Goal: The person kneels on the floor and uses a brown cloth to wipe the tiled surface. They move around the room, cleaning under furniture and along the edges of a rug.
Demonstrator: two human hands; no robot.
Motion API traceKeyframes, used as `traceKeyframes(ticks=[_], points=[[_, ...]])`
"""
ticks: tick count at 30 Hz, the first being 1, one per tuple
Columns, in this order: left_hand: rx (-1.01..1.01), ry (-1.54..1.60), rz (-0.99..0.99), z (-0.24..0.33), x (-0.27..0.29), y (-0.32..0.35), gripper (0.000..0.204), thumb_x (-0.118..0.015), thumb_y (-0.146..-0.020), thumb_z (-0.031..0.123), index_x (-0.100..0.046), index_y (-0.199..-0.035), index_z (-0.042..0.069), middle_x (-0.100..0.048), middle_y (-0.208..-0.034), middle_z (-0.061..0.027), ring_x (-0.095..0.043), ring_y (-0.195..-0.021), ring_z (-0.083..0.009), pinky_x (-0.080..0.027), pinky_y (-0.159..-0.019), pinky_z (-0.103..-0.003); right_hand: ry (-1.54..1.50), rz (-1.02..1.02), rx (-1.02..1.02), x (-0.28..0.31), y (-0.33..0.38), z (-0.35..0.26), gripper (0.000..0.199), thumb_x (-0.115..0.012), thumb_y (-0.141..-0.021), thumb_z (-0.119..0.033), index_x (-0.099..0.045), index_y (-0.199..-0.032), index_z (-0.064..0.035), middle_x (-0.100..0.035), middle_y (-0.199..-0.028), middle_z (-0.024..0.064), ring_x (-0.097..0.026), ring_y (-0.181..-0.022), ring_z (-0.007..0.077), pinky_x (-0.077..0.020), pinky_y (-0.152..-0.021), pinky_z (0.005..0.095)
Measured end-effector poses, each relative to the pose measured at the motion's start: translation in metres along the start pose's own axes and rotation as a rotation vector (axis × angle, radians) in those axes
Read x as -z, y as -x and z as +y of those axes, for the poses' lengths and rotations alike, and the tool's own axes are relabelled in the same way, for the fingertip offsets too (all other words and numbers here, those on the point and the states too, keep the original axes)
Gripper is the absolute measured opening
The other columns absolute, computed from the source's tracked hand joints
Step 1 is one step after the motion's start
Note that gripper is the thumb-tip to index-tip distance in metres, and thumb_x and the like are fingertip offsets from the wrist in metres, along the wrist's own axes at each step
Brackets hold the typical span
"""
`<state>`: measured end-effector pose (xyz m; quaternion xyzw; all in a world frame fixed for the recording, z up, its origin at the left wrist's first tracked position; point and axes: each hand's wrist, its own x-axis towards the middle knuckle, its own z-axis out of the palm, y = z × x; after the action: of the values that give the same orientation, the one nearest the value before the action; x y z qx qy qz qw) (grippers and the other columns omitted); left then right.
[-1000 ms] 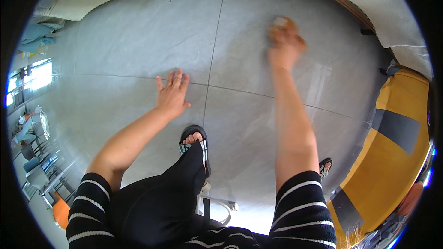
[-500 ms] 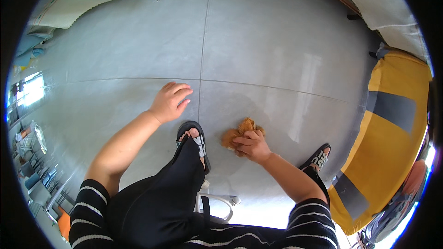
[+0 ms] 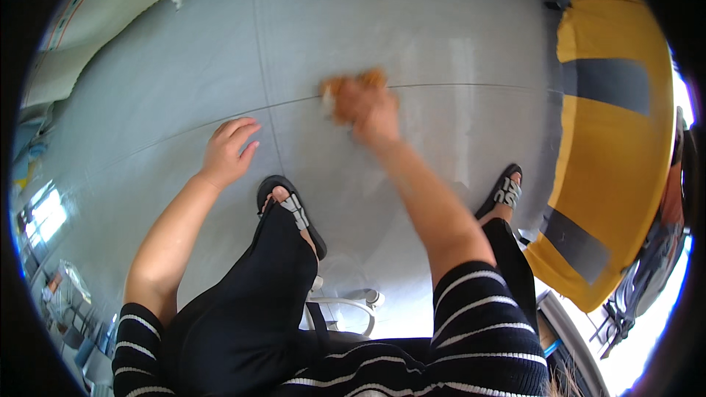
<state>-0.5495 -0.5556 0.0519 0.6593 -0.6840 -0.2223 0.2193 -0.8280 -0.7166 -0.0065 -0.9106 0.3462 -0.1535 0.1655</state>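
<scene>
Gray tiles cover the floor (image 3: 309, 22), crossed by thin dark joints (image 3: 478, 85) and streaked with pale reflections (image 3: 461, 66) toward the right. A yellow cover (image 3: 607, 151) with gray blocks runs along the right side; beyond it at the near right hangs a dark bundle (image 3: 651, 272), against strong white light. A pale, red-striped cloth (image 3: 110, 18) drapes at the far left. The left edge shows a bright window (image 3: 45, 215) and, nearer, jumbled furniture (image 3: 87, 353), too small to tell apart.

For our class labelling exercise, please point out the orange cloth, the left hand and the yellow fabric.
Orange cloth (image 3: 373, 76): head view, on its uncovered far edge.
Left hand (image 3: 227, 153): head view, on the back of the hand.
Yellow fabric (image 3: 609, 154): head view, on its yellow middle.
</scene>
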Motion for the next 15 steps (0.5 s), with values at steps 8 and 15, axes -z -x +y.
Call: traceKeyframes(ticks=[8, 15], points=[[-0.109, 0.052, 0.003, 0.034, -0.024, -0.022, 0.027, -0.070, -0.080, 0.008, -0.066, -0.106, 0.005, -0.065, -0.114, -0.0095, -0.062, -0.103, -0.0306, -0.051, -0.088, -0.040, -0.794, -0.299, -0.082, 0.083, 0.145, 0.009, 0.018, -0.071, -0.069, -0.004, -0.075, -0.086, -0.0101, -0.070, -0.105, 0.0060, -0.061, -0.103, 0.0294, -0.0470, -0.092, 0.0399], [-0.088, -0.028, -0.087, 0.033, -0.003, -0.007, 0.027, -0.070, -0.080, 0.007, -0.066, -0.107, 0.005, -0.064, -0.116, -0.0101, -0.062, -0.105, -0.0305, -0.052, -0.088, -0.039, -0.403, 0.284, -0.827, 0.114, 0.023, 0.177, 0.049, -0.041, -0.080, 0.006, -0.066, -0.120, -0.0057, -0.070, -0.110, 0.0135, -0.066, -0.097, 0.0269, -0.0513, -0.087, 0.0341]])
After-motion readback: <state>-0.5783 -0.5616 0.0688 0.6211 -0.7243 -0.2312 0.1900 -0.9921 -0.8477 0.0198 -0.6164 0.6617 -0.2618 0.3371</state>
